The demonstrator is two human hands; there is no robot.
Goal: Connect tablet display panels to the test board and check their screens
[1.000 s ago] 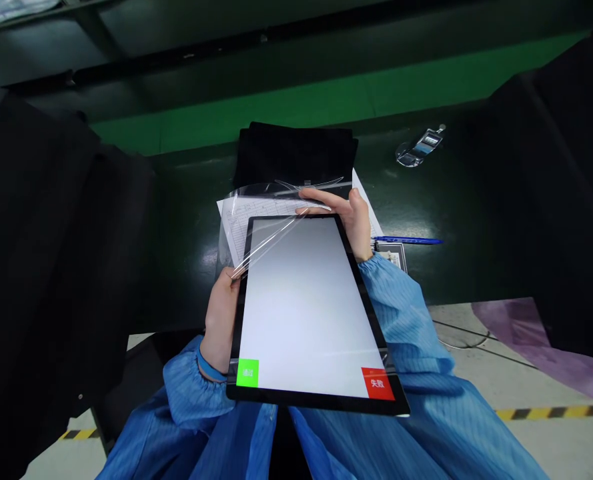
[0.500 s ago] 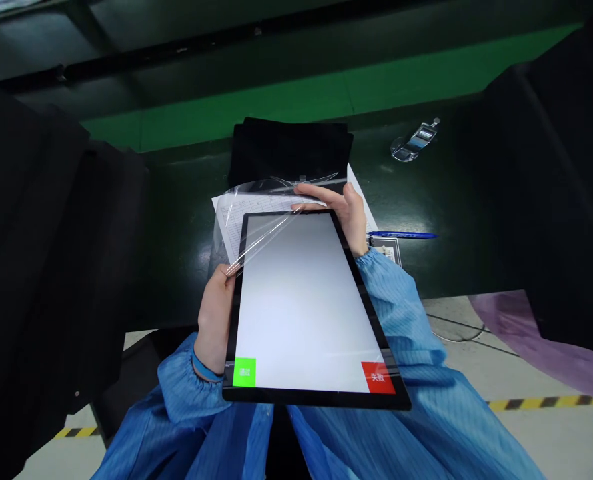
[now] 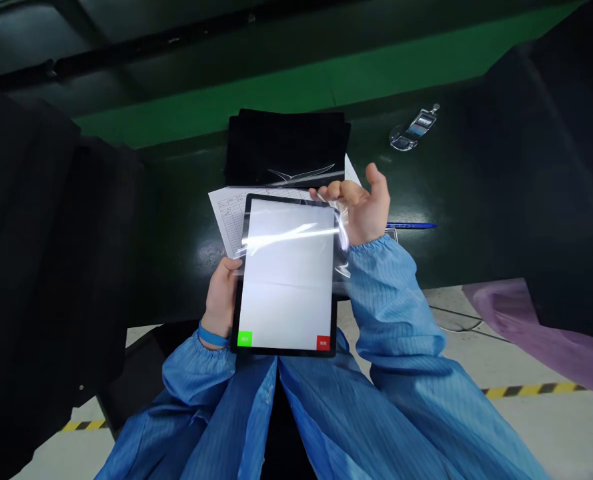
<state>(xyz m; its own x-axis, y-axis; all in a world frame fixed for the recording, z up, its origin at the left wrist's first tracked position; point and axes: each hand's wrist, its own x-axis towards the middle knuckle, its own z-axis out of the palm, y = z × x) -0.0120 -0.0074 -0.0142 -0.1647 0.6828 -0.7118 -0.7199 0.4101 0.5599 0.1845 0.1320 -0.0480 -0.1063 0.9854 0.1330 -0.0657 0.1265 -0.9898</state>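
A tablet (image 3: 289, 287) with a lit white screen is held tilted in front of me, with a green block at its lower left and a red block at its lower right. My left hand (image 3: 221, 293) grips the left edge, thumb on the front. Clear plastic film (image 3: 296, 235) lies across the upper screen, shiny and creased, from near the left thumb to the right edge. At the upper right corner my right hand (image 3: 363, 207) is turned palm up, fingers curled against the film's crumpled edge and thumb standing apart. Its grip behind the film is partly hidden.
Behind the tablet lie dark flat sheets or panels (image 3: 286, 147) and printed paper (image 3: 226, 213) on the dark table (image 3: 176, 233). A blue pen (image 3: 411, 226) lies right of my right hand, with a clear phone-stand-like object (image 3: 412, 130) farther back. Dark curtains (image 3: 46, 267) flank both sides.
The film has come down from above the tablet to lie across its upper screen. My right hand has moved right and turned palm up. The tablet has shifted up and turned slightly.
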